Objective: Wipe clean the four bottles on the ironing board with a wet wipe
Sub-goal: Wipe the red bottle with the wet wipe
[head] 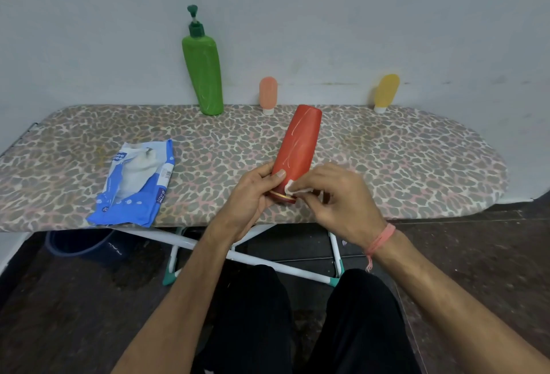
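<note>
A: Fingers on the left hand [253,192] curl round the lower end of the red bottle [299,147], thumb on top. Right hand [336,195] pinches a wet wipe [293,186] against the bottle near its cap [282,197].

B: Bottle position?

A: Tilted, cap end toward the person, held over the near edge of the ironing board [416,162]. Can't tell if its far end touches the cover. Pale streaks on the body.

B: What's hidden?

A: Most of the wipe, under the right fingers. Cap partly covered by both hands.

B: Other bottles?

A: Green pump bottle [204,73], pink tube [268,95], yellow tube [386,92], all at the far edge against the wall [327,16]. Wipes packet [134,186] lies open on the board, left of the hands; label unreadable. Dark bucket [77,242] under the board, mostly cut off.
</note>
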